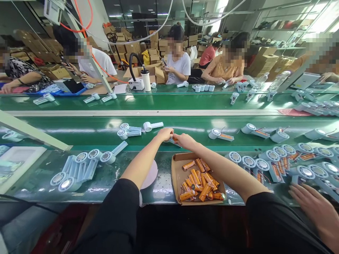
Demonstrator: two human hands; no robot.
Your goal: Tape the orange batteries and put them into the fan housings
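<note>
Both arms reach forward over the near green belt, with the hands close together. My left hand (164, 134) is closed, fingertips pinched around part of a light-blue handheld fan (173, 142), whose head is hidden. My right hand (185, 141) is closed at the open handle, on what looks like an orange battery (175, 139); the fingers hide most of it. Below my right forearm, a shallow cardboard box (176, 176) holds a pile of orange wrapped batteries (196, 177).
Fan bodies without visible batteries (88, 165) lie at left; fans with orange batteries (275, 165) crowd the right. A round pale disc (150, 175) lies below my left arm. Another person's hand (312, 204) is at the right edge. Several co-workers sit across the far belt (148, 102).
</note>
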